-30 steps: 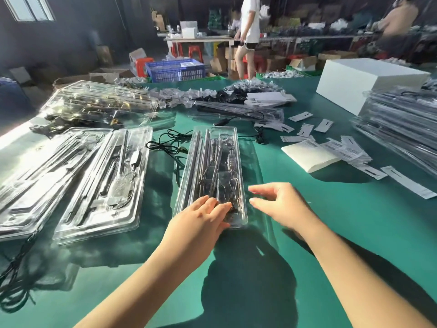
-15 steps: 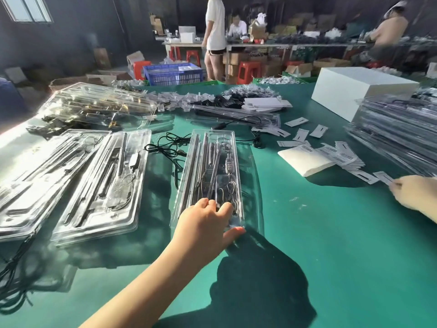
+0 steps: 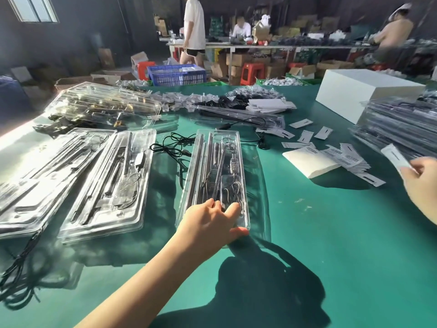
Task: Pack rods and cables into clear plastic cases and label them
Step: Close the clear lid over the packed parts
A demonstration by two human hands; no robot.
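Observation:
A long clear plastic case (image 3: 217,147) lies lengthwise in the middle of the green table (image 3: 307,233), filled with metal rods, hooks and a cable. My left hand (image 3: 210,223) grips its near end, fingers on the lid and thumb under the front edge. Far to the right, my right hand (image 3: 421,185) pinches a white label strip (image 3: 395,156) lifted off the table. More white labels (image 3: 347,159) lie scattered beside a white pad (image 3: 309,162).
Two packed clear cases (image 3: 111,185) lie to the left, with more piled behind (image 3: 104,102). A loose black cable (image 3: 172,150) lies between them and the middle case. A stack of cases (image 3: 397,124) and a white box (image 3: 364,91) stand at the right. People work at far tables.
My right hand left the case, reached right to the labels and now holds one strip lifted. My left hand stayed on the case's near end.

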